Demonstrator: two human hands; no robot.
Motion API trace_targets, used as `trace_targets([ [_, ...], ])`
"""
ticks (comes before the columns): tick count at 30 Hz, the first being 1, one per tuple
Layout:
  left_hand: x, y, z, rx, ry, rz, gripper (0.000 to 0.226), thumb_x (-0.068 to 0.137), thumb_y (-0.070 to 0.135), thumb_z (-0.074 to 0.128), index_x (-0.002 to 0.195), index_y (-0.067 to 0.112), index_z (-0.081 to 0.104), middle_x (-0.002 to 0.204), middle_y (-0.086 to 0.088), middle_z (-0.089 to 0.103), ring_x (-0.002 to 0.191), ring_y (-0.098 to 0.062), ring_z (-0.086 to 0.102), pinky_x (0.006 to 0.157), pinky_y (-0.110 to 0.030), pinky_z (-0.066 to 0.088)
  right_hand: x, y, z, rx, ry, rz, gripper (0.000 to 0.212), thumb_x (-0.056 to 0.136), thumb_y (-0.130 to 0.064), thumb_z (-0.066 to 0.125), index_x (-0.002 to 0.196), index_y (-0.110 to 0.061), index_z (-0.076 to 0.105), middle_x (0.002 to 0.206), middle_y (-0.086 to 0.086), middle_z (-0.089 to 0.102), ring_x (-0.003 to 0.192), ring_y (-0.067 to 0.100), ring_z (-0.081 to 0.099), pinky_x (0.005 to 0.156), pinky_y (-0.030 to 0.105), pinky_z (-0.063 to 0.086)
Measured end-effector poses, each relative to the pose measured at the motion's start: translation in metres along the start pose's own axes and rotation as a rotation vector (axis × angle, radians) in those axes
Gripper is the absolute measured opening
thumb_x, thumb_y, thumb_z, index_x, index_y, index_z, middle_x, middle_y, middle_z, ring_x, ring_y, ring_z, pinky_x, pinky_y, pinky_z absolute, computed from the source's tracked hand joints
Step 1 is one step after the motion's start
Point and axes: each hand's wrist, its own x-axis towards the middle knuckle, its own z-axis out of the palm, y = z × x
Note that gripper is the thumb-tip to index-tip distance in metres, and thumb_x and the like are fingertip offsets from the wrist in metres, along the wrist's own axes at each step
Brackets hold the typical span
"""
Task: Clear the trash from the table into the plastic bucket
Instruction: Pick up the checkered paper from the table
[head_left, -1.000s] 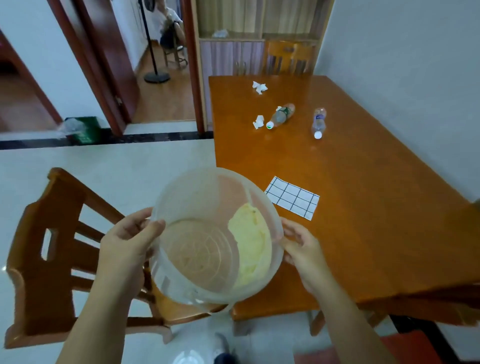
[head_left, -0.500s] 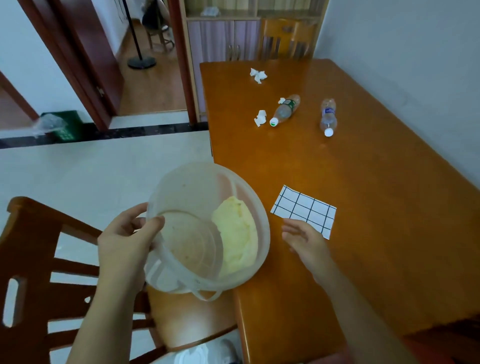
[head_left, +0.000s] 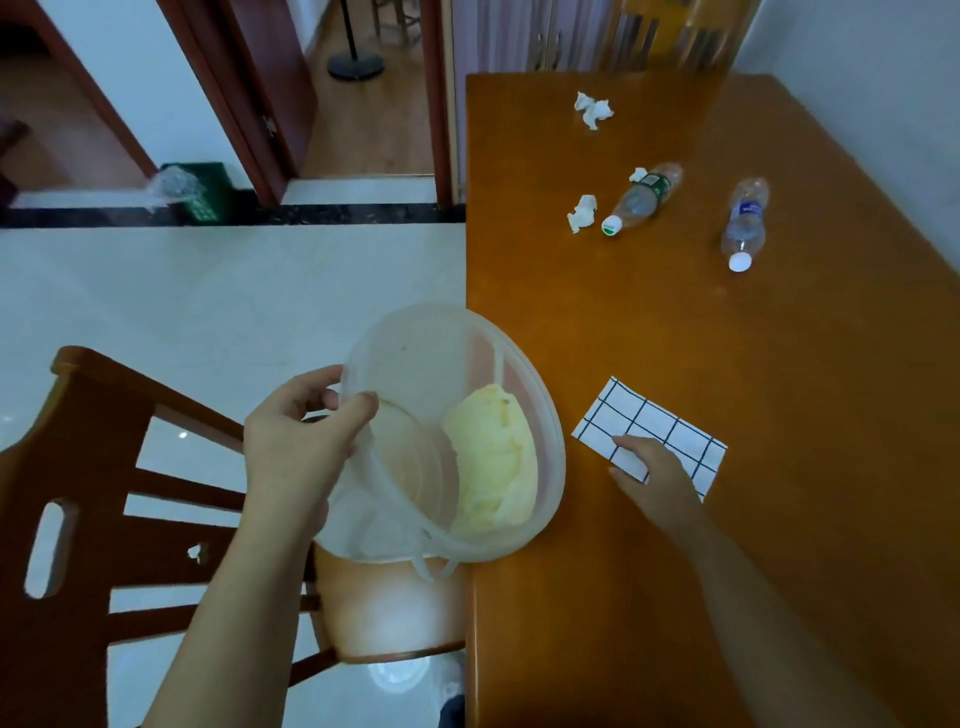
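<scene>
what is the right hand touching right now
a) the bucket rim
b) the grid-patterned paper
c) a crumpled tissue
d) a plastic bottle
b: the right hand rests its fingers on the grid-patterned paper on the table, far from the bottles and tissues, while the left hand alone holds the bucket.

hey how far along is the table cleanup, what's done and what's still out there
Barely started. Something pale yellow lies in the plastic bucket, which the left hand holds by the rim at the table edge. The right hand rests on the gridded paper, not lifted. Still out: two bottles and three crumpled tissues.
</scene>
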Motion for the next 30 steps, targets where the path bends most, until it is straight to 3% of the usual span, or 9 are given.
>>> trace_targets([
  [4,0.000,0.003,0.007,0.018,0.016,-0.022,0.021,0.072,0.007,0.069,0.082,0.025,0.067,0.077,-0.008,0.051,0.058,-0.016,0.053,0.063,-0.033,0.048,0.022,0.024,0.004,-0.235,-0.027,0.051,0.052,0.082,-0.026,0.063,0.130,-0.016,0.045,0.144,0.013,0.038,0.133,0.030,0.030,0.107,0.052,0.027],
  [8,-0.003,0.007,0.012,0.057,0.006,-0.017,0.022,0.072,0.007,0.068,0.086,0.024,0.068,0.084,-0.018,0.050,0.066,-0.024,0.054,0.070,-0.043,0.051,0.027,0.042,0.010,-0.375,-0.094,0.082,0.058,0.084,-0.039,0.057,0.136,-0.023,0.036,0.152,0.007,0.022,0.139,0.029,0.015,0.109,0.052,0.020],
  [13,-0.008,0.005,0.014,0.097,0.022,-0.018,0.023,0.072,0.009,0.068,0.085,0.028,0.068,0.099,-0.027,0.057,0.071,-0.022,0.061,0.071,-0.045,0.055,0.022,0.047,0.013,-0.405,-0.001,0.049,0.049,0.084,-0.036,0.057,0.130,-0.024,0.045,0.147,0.005,0.033,0.136,0.028,0.023,0.106,0.049,0.026],
  [20,-0.005,0.002,0.013,0.067,0.042,-0.063,0.022,0.073,0.009,0.068,0.079,0.030,0.070,0.101,-0.028,0.056,0.074,-0.024,0.059,0.070,-0.040,0.053,0.020,0.041,0.015,-0.275,0.161,0.047,0.028,0.079,-0.022,0.067,0.107,-0.016,0.065,0.123,0.012,0.056,0.115,0.031,0.044,0.082,0.046,0.042],
  [27,-0.006,0.004,0.014,0.043,0.038,-0.065,0.023,0.073,0.007,0.067,0.077,0.029,0.070,0.100,-0.030,0.054,0.073,-0.023,0.058,0.069,-0.040,0.054,0.017,0.038,0.024,-0.207,0.238,0.045,0.014,0.075,-0.009,0.070,0.089,-0.010,0.069,0.102,0.016,0.060,0.096,0.035,0.049,0.064,0.038,0.043],
  [30,-0.007,0.002,0.013,0.041,0.032,-0.060,0.023,0.073,0.008,0.068,0.078,0.030,0.070,0.101,-0.029,0.055,0.072,-0.022,0.059,0.067,-0.037,0.054,0.012,0.035,0.028,-0.191,0.242,0.034,0.011,0.075,-0.005,0.068,0.086,-0.006,0.068,0.095,0.018,0.060,0.089,0.033,0.050,0.063,0.035,0.041],
])
